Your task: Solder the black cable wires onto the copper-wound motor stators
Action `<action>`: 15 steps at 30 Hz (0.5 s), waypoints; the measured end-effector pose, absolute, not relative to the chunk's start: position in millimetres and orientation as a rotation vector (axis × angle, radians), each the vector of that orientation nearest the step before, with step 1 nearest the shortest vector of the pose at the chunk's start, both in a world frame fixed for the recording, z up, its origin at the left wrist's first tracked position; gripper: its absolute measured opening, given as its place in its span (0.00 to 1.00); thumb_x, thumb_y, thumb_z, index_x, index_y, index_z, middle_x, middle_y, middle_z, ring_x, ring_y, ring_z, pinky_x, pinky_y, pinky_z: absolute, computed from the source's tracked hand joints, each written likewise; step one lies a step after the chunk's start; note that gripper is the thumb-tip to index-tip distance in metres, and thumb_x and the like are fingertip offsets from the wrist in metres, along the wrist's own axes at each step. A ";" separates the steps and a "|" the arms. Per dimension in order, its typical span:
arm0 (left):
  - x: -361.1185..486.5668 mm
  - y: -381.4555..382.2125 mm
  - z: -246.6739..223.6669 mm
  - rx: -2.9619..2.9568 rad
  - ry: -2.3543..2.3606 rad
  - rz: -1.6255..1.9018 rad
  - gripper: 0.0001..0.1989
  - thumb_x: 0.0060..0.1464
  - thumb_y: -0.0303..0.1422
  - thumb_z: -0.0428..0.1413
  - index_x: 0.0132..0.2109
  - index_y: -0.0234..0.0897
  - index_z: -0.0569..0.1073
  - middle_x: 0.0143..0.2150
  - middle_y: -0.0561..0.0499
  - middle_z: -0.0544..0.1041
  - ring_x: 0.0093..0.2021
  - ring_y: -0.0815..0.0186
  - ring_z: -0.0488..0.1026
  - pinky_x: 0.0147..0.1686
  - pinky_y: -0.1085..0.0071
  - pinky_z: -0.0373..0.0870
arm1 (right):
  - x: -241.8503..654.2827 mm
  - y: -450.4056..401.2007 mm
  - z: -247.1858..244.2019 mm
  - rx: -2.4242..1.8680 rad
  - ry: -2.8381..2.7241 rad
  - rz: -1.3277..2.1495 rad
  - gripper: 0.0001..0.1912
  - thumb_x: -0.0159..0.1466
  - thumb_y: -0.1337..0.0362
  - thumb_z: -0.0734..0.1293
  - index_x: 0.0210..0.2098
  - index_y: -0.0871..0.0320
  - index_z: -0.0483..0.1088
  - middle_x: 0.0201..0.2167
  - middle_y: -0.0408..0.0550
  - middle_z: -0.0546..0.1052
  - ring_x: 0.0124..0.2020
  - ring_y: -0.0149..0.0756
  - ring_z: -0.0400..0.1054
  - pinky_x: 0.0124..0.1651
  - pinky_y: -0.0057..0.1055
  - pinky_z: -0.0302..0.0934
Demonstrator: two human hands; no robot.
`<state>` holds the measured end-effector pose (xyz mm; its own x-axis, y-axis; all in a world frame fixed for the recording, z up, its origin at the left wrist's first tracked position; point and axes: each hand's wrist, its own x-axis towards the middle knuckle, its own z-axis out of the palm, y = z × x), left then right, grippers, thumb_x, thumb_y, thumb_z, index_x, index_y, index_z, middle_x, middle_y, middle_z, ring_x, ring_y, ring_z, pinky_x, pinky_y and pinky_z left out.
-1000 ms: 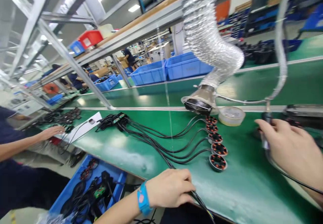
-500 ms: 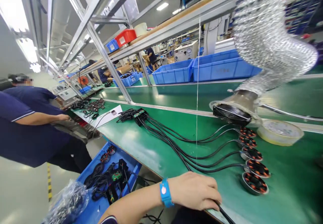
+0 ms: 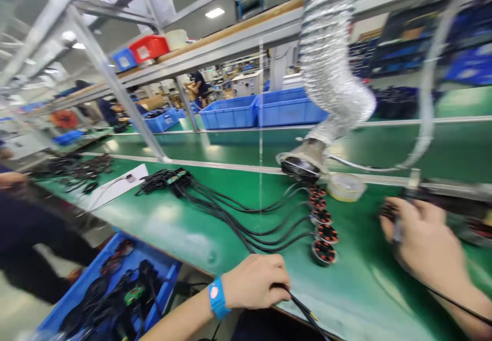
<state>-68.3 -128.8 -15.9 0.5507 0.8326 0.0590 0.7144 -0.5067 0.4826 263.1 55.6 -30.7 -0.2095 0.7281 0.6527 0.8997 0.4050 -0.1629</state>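
Observation:
My left hand (image 3: 255, 282), with a blue wristband, is closed round black cables (image 3: 303, 307) at the table's front edge; their ends stick out to its right. My right hand (image 3: 426, 238) is closed round a dark, blurred tool-like object (image 3: 398, 231) at the right, and a thin black cord runs below its wrist. Between the hands, several round motor parts (image 3: 325, 251) with orange-red windings stand in a column. Black cables (image 3: 230, 218) lead from them to a bundle with green circuit boards (image 3: 179, 177).
A silver duct (image 3: 330, 59) with a hood hangs behind the motor parts, beside a tape roll (image 3: 346, 186). A blue bin (image 3: 154, 274) with cables stands below the table's left front. Another person (image 3: 31, 228) is at far left.
The view has turned right. My right hand has come into view, closed round a dark object. My left hand still holds the cables at the edge.

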 end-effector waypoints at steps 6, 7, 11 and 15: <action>-62.6 -131.5 -14.4 2.173 1.284 0.463 0.03 0.58 0.32 0.61 0.40 0.41 0.78 0.41 0.52 0.74 0.41 0.66 0.73 0.41 0.73 0.65 | 260.1 29.5 -23.4 -1.467 -2.010 -0.444 0.16 0.69 0.68 0.61 0.55 0.62 0.67 0.51 0.63 0.65 0.37 0.45 0.69 0.41 0.40 0.68; -62.0 -131.0 -14.2 2.146 1.278 0.472 0.03 0.59 0.31 0.61 0.40 0.41 0.78 0.41 0.51 0.74 0.41 0.66 0.73 0.41 0.73 0.65 | 257.2 22.6 -25.1 -1.480 -2.008 -0.442 0.16 0.68 0.68 0.61 0.55 0.62 0.66 0.51 0.62 0.64 0.37 0.45 0.69 0.41 0.41 0.69; -58.5 -126.5 -10.9 2.060 1.243 0.495 0.05 0.61 0.34 0.58 0.40 0.40 0.78 0.40 0.51 0.74 0.41 0.66 0.72 0.43 0.73 0.65 | 238.3 -25.9 -27.4 -1.451 -1.954 -0.240 0.17 0.69 0.65 0.59 0.57 0.60 0.64 0.52 0.60 0.63 0.34 0.43 0.69 0.38 0.41 0.70; -47.9 -117.7 -5.5 2.012 1.238 0.526 0.09 0.64 0.33 0.55 0.38 0.38 0.78 0.38 0.50 0.74 0.40 0.66 0.72 0.42 0.73 0.64 | 220.5 -78.8 -21.3 -1.334 -1.820 0.092 0.18 0.71 0.59 0.62 0.59 0.55 0.62 0.54 0.57 0.64 0.39 0.42 0.72 0.41 0.39 0.71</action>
